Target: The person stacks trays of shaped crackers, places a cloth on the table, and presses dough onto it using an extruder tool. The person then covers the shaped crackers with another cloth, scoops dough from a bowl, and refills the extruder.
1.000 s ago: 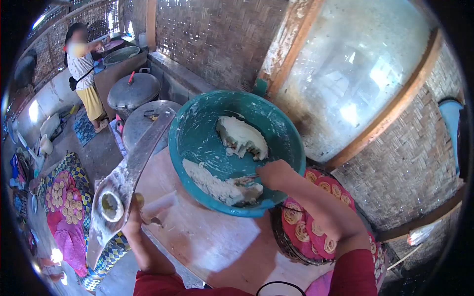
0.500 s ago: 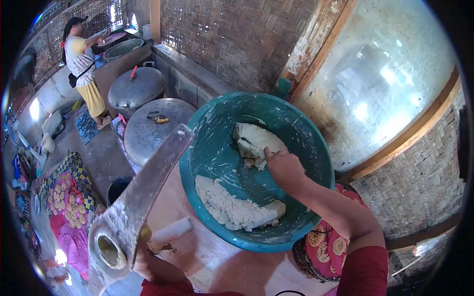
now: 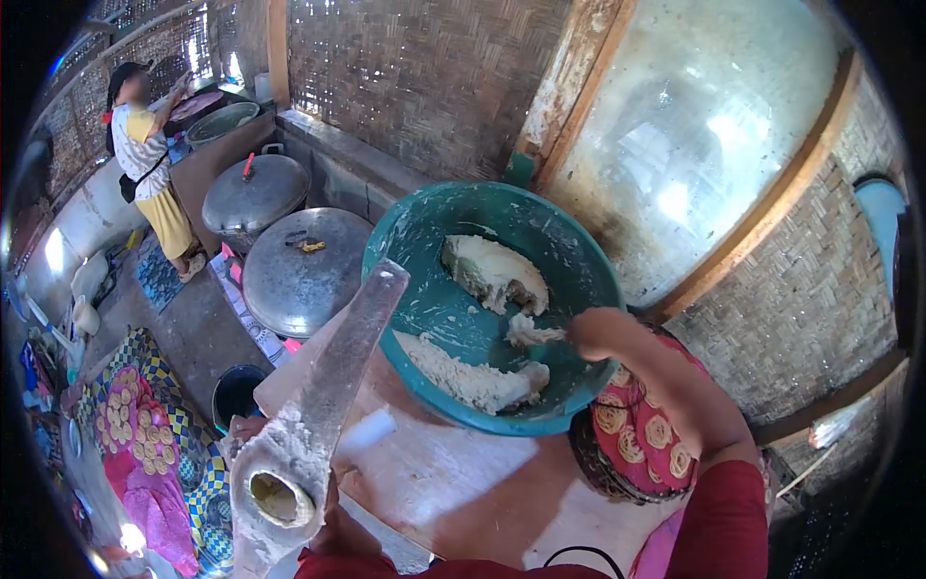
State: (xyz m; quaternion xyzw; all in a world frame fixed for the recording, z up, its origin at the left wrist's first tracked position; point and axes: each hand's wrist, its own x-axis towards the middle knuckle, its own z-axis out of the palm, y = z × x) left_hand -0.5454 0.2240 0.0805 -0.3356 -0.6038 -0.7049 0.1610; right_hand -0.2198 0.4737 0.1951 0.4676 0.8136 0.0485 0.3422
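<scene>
A large green basin [image 3: 590,391] holds two masses of pale dough: a big lump [image 3: 492,265] near the far side and a long crumbly heap [image 3: 463,372] along the near side. My right hand [image 3: 596,334] is at the basin's right rim, closed on a torn-off piece of dough [image 3: 531,331] that hangs inward over the basin. At the lower left, a flour-crusted wooden tool [image 3: 307,425] with a long handle and a round hole [image 3: 280,497] is tilted up. My left hand [image 3: 249,429] grips it from behind, mostly hidden by the wood.
Right of the basin stands a basket [image 3: 632,439] of coiled dough rounds on pink cloth. More coils [image 3: 135,425] lie on the floor at left. Two lidded pots [image 3: 309,265] and a dark bucket [image 3: 239,394] stand left of the basin. Another person [image 3: 145,145] works at the back.
My right hand has pulled a piece of dough from the far lump and moved right and nearer. The wooden tool has shifted right in view as the head turned.
</scene>
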